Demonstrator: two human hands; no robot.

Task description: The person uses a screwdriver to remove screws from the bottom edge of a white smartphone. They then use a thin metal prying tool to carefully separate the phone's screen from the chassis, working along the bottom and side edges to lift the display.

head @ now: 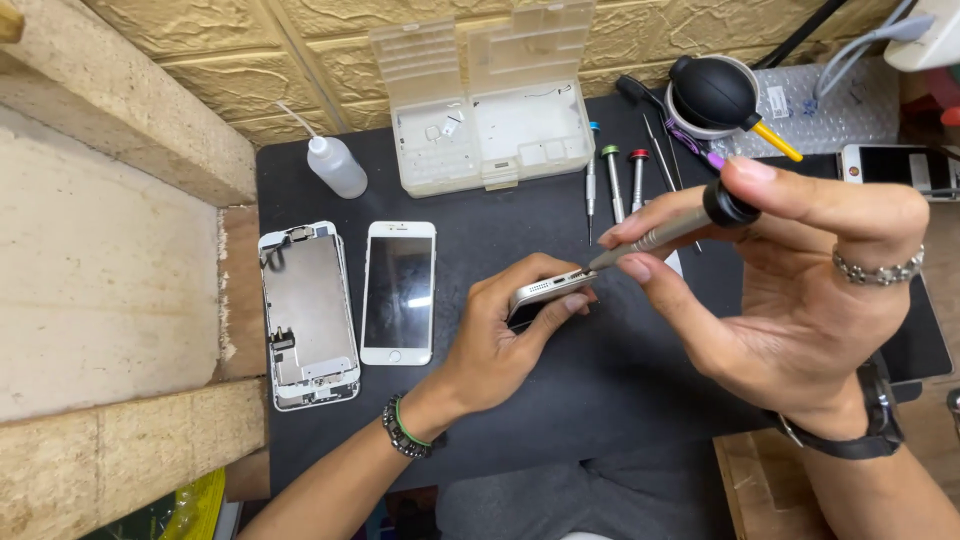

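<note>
Head view, steeply down, near mat (600,370)

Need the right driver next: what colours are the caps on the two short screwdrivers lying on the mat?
Green cap and red cap, side by side; clearest in the head view.

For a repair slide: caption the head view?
Left hand tilts a phone while right hand sets a precision screwdriver at its bottom edge.

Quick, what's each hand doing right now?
Left hand: closed on the phone, holding it on edge above the mat.
Right hand: fingers pinching the screwdriver, tip at the phone's bottom edge.
</note>
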